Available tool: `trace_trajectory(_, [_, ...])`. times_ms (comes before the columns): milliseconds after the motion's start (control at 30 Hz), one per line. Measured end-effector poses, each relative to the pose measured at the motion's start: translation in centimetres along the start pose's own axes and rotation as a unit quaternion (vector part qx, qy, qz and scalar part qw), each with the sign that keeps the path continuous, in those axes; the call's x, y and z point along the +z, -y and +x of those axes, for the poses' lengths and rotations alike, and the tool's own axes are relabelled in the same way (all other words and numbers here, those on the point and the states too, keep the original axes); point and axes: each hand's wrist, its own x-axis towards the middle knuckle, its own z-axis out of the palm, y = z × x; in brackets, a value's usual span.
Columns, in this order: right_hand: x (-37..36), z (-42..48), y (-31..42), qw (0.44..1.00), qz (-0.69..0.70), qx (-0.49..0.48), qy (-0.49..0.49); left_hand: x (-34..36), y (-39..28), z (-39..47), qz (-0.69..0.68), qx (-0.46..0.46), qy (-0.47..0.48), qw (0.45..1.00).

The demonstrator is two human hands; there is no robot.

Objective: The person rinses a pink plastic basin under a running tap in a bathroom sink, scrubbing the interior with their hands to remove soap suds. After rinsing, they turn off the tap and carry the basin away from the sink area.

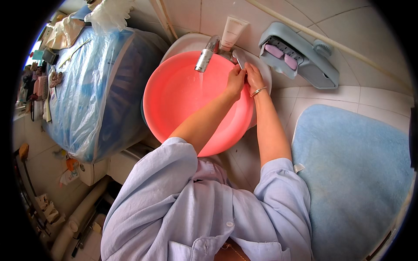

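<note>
Both hands meet over the right rim of a pink plastic basin [176,107]. My left hand [237,80] is curled, with its fingertips against my right hand [255,77], which wears a bangle [258,91] at the wrist. A flat, shiny, elongated piece [239,58] reaches up from the fingertips. Whether it is the tap's lever or a separate item, and which hand grips it, I cannot tell. From the chrome tap [205,57], a thin stream of water [201,80] runs into the basin. The basin sits on a white washbasin [183,40].
A white squeeze tube [233,32] stands behind the tap. On the right wall, a grey holder [303,55] carries pink soap bars [290,61] and a round brush [322,48]. A plastic-covered blue bulk [85,91] crowds the left. At right lies a blue plush cover [352,176].
</note>
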Motion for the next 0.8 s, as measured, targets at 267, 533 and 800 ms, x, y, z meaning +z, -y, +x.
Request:
trace_trajectory(267, [-0.63,0.60,-0.76,1.000,-0.018,-0.006,0.019,0.06,-0.04,-0.01,-0.005,-0.012,-0.004,1.000])
trace_trajectory(533, [-0.37,0.48,-0.75,1.000,0.006,-0.003,0.002,0.22,0.04,-0.13,-0.005,-0.004,-0.003,1.000])
trace_trajectory(800, [-0.29,-0.21,-0.33,1.000,0.000,-0.008,0.012,0.03,0.23,-0.30,0.033,-0.003,-0.012,0.999])
